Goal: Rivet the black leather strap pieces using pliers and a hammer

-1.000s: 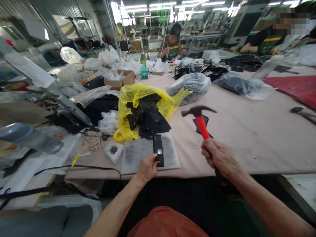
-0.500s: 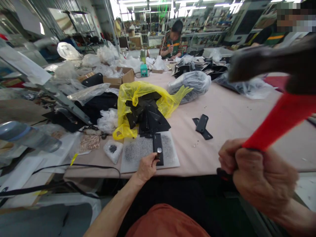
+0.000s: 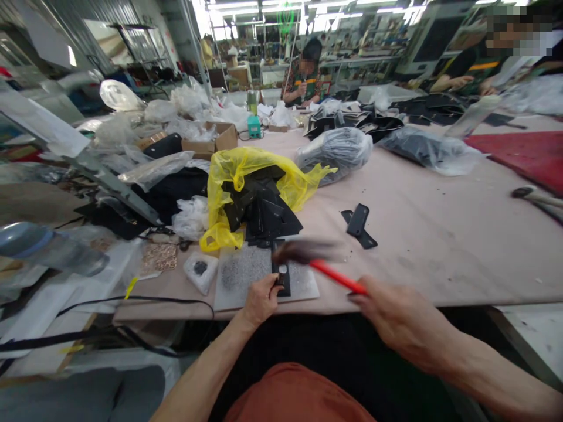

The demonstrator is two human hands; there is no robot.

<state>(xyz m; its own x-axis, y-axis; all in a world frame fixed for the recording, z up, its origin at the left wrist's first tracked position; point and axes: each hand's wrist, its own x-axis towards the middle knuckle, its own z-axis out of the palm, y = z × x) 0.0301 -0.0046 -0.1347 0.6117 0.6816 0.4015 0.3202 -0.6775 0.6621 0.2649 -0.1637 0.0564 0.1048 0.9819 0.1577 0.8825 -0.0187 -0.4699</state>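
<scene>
My left hand [image 3: 263, 299] pinches a small metal punch [image 3: 282, 274] upright on a black strip [image 3: 285, 288]. Under the strip lies a speckled white board [image 3: 241, 275] at the table's front edge. My right hand [image 3: 387, 305] is closed round the red handle of a hammer [image 3: 336, 275]. The hammer's head, blurred by motion, is just above and beside the punch; whether they touch cannot be told. Behind the board, a yellow plastic bag [image 3: 259, 155] holds many black pieces [image 3: 270, 214]. Two crossed black pieces [image 3: 358, 220] rest to the right.
A white block [image 3: 201, 272] with a dark centre is left of the board, near a tray of small copper-coloured parts [image 3: 158, 257]. A clear bottle [image 3: 53, 249] lies far left. Wrapped bundles [image 3: 336, 151] and a cardboard box [image 3: 224, 138] stand behind. Two people sit across the table.
The hammer in my right hand has swung down and left from high at the right to beside the punch. My left hand has stayed in nearly the same place.
</scene>
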